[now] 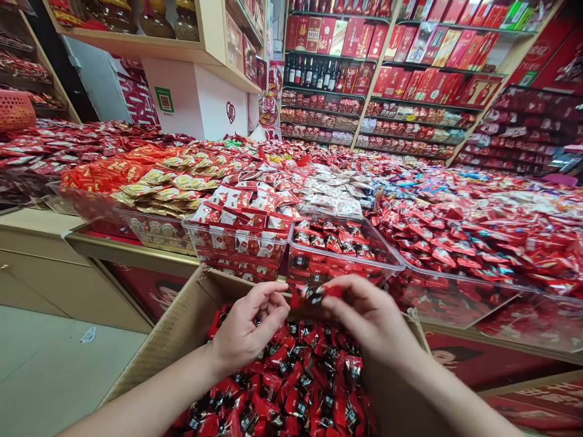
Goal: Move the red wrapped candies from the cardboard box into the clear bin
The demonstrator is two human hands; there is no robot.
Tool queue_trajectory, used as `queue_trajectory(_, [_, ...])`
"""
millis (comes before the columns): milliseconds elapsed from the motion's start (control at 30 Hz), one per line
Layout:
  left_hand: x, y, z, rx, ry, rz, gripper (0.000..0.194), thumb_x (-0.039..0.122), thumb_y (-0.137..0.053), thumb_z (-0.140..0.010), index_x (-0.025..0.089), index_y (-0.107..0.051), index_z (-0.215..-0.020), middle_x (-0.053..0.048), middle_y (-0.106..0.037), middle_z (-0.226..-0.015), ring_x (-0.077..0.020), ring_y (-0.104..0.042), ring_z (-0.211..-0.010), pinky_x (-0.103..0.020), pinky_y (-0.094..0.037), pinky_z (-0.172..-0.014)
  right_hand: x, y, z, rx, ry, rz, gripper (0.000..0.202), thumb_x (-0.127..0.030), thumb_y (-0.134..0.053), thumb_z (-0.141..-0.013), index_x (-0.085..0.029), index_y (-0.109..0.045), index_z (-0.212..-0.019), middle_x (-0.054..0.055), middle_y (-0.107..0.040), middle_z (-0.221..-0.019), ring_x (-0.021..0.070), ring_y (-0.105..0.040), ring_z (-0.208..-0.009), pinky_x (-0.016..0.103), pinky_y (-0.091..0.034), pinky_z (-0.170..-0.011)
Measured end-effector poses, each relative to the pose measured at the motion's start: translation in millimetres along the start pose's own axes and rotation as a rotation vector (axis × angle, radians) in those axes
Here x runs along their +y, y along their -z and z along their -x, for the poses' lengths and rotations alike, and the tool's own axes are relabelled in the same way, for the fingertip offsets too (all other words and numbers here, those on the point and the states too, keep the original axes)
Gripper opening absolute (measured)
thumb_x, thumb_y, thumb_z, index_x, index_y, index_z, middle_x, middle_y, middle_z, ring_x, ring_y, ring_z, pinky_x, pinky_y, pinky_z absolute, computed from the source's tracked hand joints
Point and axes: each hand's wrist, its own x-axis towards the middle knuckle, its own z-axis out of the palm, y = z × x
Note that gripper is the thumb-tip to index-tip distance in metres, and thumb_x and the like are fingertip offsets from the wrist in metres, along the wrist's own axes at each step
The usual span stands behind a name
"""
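Note:
A cardboard box (173, 328) holds a heap of red and black wrapped candies (296, 388). Over its far part, my right hand (368, 312) pinches a red and black wrapped candy (314, 295) between thumb and fingers. To the left of it my left hand (250, 321) is raised above the heap, thumb and fingertips curled together; whether anything small is between them I cannot make out. Just beyond the box stands a clear plastic bin (346, 262) with similar red and black candies inside.
Left of that bin, another clear bin (237, 243) holds red and white packets. Gold packets (177, 179) lie farther left, loose red packets (446, 237) to the right. Shelves (373, 60) with boxes and bottles line the back.

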Motion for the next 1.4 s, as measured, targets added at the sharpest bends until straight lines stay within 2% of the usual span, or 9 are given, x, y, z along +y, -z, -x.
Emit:
queue_trajectory(100, [-2.0, 3.6, -2.0, 0.055, -0.019, -0.022, 0.024, 0.019, -0.043, -0.083, 0.023, -0.043, -0.107, -0.002, -0.055, -0.083, -0.0106, -0.053, -0.063, -0.024, -0.046, -0.058, -22.3, 33.6, -23.1, 0.226, 0.199, 0.205, 0.012, -0.021, -0.053, -0.077, -0.021, -0.055, -0.089, 0.002, -0.060, -0.082, 0.0132, -0.056, -0.070, 0.025, -0.045, -0.061])
queue_trajectory(167, [-4.0, 5.4, -3.1, 0.073, -0.016, -0.057, 0.024, 0.017, -0.043, -0.082, 0.023, -0.044, -0.105, -0.002, -0.056, -0.084, -0.0108, -0.053, -0.064, -0.024, -0.046, -0.059, -29.6, 52.8, -43.0, 0.257, 0.228, 0.366, 0.013, -0.019, -0.051, -0.078, -0.021, -0.058, -0.088, 0.003, -0.061, -0.082, 0.0140, -0.056, -0.072, 0.026, -0.044, -0.063])
queue_trajectory(233, [-6.1, 6.2, -3.5, 0.068, -0.006, -0.079, 0.023, 0.017, -0.043, -0.082, 0.023, -0.044, -0.105, -0.002, -0.057, -0.084, -0.0107, -0.053, -0.063, -0.024, -0.047, -0.059, -30.2, 65.0, -62.6, 0.155, 0.181, 0.474, 0.013, -0.018, -0.050, -0.078, -0.020, -0.060, -0.086, 0.003, -0.063, -0.082, 0.0145, -0.057, -0.074, 0.027, -0.044, -0.067])
queue_trajectory(300, [-8.0, 6.0, -3.5, 0.062, -0.003, -0.092, 0.022, 0.017, -0.043, -0.082, 0.023, -0.045, -0.103, -0.002, -0.057, -0.084, -0.0108, -0.054, -0.063, -0.024, -0.047, -0.058, -27.1, 69.5, -78.5, -0.010, 0.112, 0.506, 0.015, -0.016, -0.049, -0.077, -0.019, -0.061, -0.085, 0.002, -0.065, -0.081, 0.0145, -0.058, -0.075, 0.027, -0.045, -0.069])
queue_trajectory(400, [-9.7, 4.3, -3.0, 0.050, -0.014, -0.109, 0.022, 0.017, -0.043, -0.082, 0.022, -0.046, -0.102, -0.002, -0.058, -0.084, -0.0110, -0.054, -0.063, -0.024, -0.047, -0.058, -22.0, 65.5, -93.1, -0.225, 0.041, 0.554, 0.017, -0.014, -0.049, -0.076, -0.018, -0.063, -0.084, 0.002, -0.066, -0.083, 0.0150, -0.059, -0.077, 0.027, -0.045, -0.071])
queue_trajectory(567, [-10.3, 2.7, -1.4, 0.015, -0.008, -0.123, 0.020, 0.018, -0.043, -0.082, 0.021, -0.047, -0.102, -0.002, -0.057, -0.083, -0.0110, -0.054, -0.062, -0.023, -0.047, -0.058, -14.3, 51.3, -104.5, -0.410, -0.030, 0.628, 0.018, -0.015, -0.054, -0.071, -0.017, -0.065, -0.085, 0.003, -0.067, -0.085, 0.0175, -0.059, -0.078, 0.028, -0.043, -0.072])
queue_trajectory(967, [-9.2, 3.2, -0.7, -0.038, -0.016, -0.182, 0.019, 0.016, -0.043, -0.082, 0.020, -0.049, -0.099, -0.003, -0.058, -0.082, -0.0118, -0.055, -0.065, -0.024, -0.046, -0.062, -3.0, 44.5, -122.1, -0.505, -0.083, 0.551, 0.019, -0.014, -0.057, -0.065, -0.015, -0.068, -0.081, 0.002, -0.068, -0.073, 0.0162, -0.058, -0.068, 0.025, -0.043, -0.062])
queue_trajectory(1267, [-11.0, 0.3, 0.8, -0.179, -0.064, -0.284, 0.017, 0.015, -0.041, -0.082, 0.019, -0.053, -0.094, -0.003, -0.056, -0.080, -0.0134, -0.052, -0.072, -0.024, -0.042, -0.067, 0.8, 45.0, -121.8, -0.592, -0.074, 0.464, 0.020, -0.020, -0.053, -0.069, -0.018, -0.069, -0.082, 0.000, -0.068, -0.077, 0.0157, -0.059, -0.071, 0.024, -0.042, -0.063])
queue_trajectory(1400, [-13.4, 0.0, 0.1, -0.230, -0.070, -0.289, 0.018, 0.015, -0.040, -0.082, 0.018, -0.054, -0.093, -0.003, -0.056, -0.079, -0.0131, -0.052, -0.072, -0.024, -0.041, -0.067, -0.4, 49.9, -116.2, -0.592, -0.098, 0.448, 0.022, -0.022, -0.050, -0.072, -0.016, -0.068, -0.083, 0.000, -0.067, -0.073, 0.0137, -0.056, -0.062, 0.024, -0.041, -0.058])
